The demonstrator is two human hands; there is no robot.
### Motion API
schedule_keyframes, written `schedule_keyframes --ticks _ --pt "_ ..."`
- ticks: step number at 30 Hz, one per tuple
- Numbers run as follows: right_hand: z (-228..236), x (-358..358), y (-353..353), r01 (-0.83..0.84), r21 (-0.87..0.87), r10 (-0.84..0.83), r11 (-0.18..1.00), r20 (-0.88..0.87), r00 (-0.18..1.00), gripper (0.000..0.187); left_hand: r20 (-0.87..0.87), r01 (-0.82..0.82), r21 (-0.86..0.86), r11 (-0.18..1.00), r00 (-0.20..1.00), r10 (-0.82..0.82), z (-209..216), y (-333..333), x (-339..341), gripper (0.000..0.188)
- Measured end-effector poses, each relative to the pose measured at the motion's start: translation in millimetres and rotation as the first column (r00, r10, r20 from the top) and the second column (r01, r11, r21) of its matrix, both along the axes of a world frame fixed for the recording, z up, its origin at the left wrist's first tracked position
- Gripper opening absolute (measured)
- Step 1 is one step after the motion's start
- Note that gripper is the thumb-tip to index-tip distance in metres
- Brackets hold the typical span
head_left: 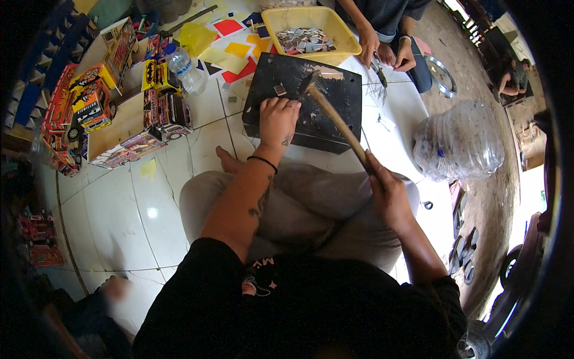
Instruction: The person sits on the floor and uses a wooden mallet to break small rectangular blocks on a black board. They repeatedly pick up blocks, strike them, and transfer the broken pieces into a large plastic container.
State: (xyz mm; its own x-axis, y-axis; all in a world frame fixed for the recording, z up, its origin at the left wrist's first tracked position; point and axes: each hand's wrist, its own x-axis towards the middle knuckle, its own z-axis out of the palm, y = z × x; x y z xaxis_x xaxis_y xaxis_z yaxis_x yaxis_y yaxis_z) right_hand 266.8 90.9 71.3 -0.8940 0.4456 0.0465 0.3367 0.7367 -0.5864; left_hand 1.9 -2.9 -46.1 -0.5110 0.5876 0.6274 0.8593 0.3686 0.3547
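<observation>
My right hand (388,194) grips the lower end of a hammer (336,119) by its wooden handle. The hammer's head is over the top of a black box (264,75) in front of my crossed legs. On the box's near left part, my left hand (280,121) has its fingers bent and drawn together, pressed down at the surface; whatever they hold is hidden. A small square metallic piece (280,90) lies just beyond those fingers. Toward the far right of the box top is a worn light patch (329,73).
A yellow basin (272,27) of small metal pieces stands behind the box. Across from me, another person's hands (369,45) handle thin wires. Toy trucks (128,140) and a water bottle (179,64) stand left, a big clear plastic jug (457,140) right.
</observation>
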Motion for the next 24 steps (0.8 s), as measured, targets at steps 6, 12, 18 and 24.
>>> schedule_keyframes --ticks 6,12,18,24 --pt "-17 -23 75 0.144 0.309 -0.211 0.94 0.194 0.958 0.053 0.089 0.11 0.095 0.989 0.989 -0.119 2 -3 -2 0.013" --pt "-59 -38 116 0.101 0.375 -0.187 0.922 0.201 0.961 0.05 0.635 -0.032 0.243 0.969 0.761 -0.134 16 7 -28 0.022" --pt "-51 -89 114 -0.024 0.488 0.011 0.872 0.029 1.0 0.043 0.852 -0.129 0.368 0.921 0.445 -0.278 65 65 -119 0.037" --pt "-38 -196 93 -0.26 0.565 0.216 0.783 0.146 0.966 0.027 0.427 0.05 -0.28 0.959 0.901 0.078 47 21 -89 0.04"
